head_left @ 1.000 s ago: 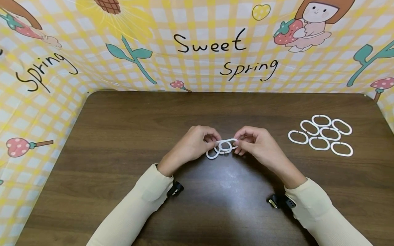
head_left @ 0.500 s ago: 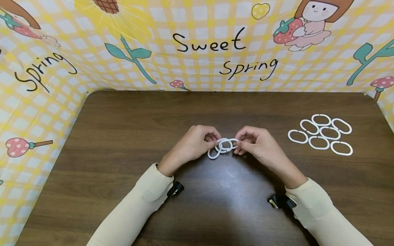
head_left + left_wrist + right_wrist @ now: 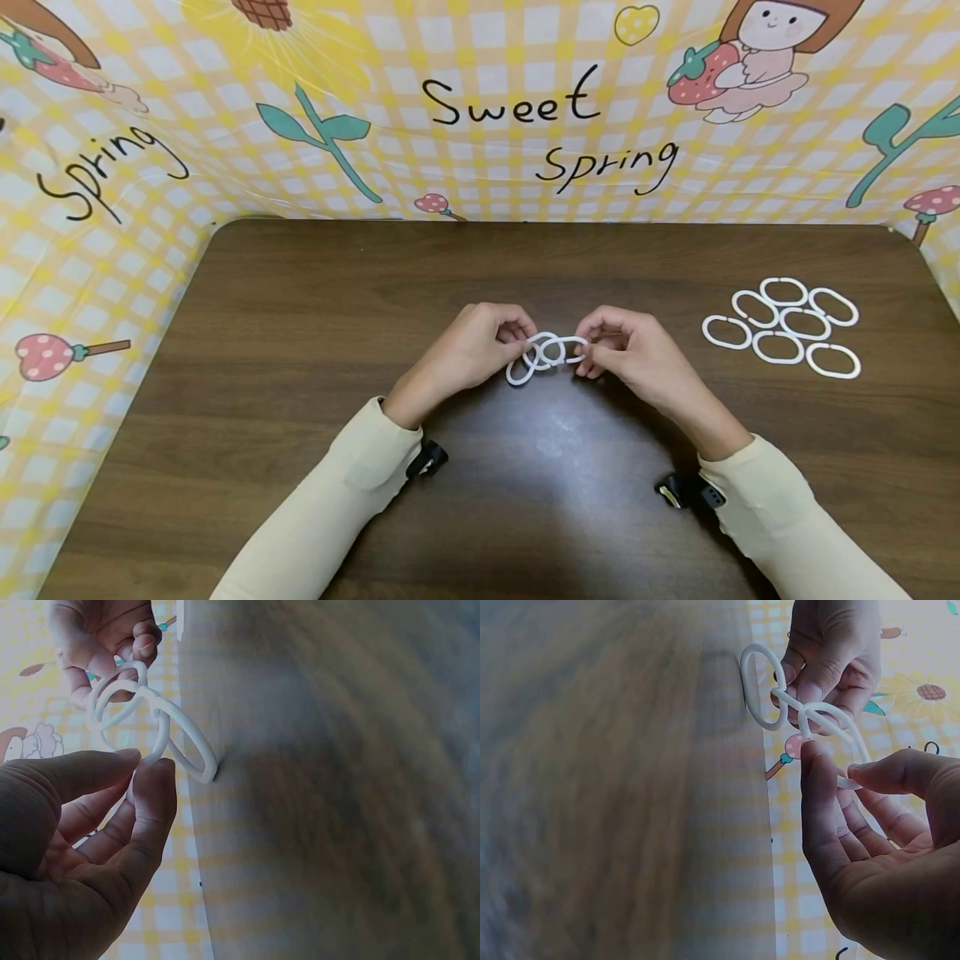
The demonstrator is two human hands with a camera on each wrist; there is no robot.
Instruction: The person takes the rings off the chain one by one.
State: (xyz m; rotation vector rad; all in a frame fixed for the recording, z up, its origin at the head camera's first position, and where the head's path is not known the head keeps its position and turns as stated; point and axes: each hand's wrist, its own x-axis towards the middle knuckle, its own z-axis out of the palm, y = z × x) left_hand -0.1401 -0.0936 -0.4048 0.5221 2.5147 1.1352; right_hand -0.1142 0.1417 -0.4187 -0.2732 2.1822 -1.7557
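Three white plastic oval chain links are bunched between the two hands over the middle of the table. The left hand (image 3: 483, 346) pinches the middle link (image 3: 542, 335) between thumb and index finger. Thumb and fingers of the right hand (image 3: 630, 343) pinch the far end of the right link (image 3: 573, 338), which overlaps the middle one; I cannot tell whether these two are threaded together. Below the left fingertips hangs the third link (image 3: 517, 382), passing through the middle link. In the left wrist view this hanging link (image 3: 196, 735) reaches down to the tabletop.
Several loose white links (image 3: 777, 362) lie flat in a cluster at the right rear of the brown wooden table (image 3: 315, 283). A yellow checked cloth (image 3: 480, 179) stands behind the table and along its left side. Small black devices (image 3: 427, 460) sit at both wrists.
The right hand has shifted slightly right with its link, so the right and middle links overlap less. The left hand stays nearly in place, and the hanging link has swung slightly right.
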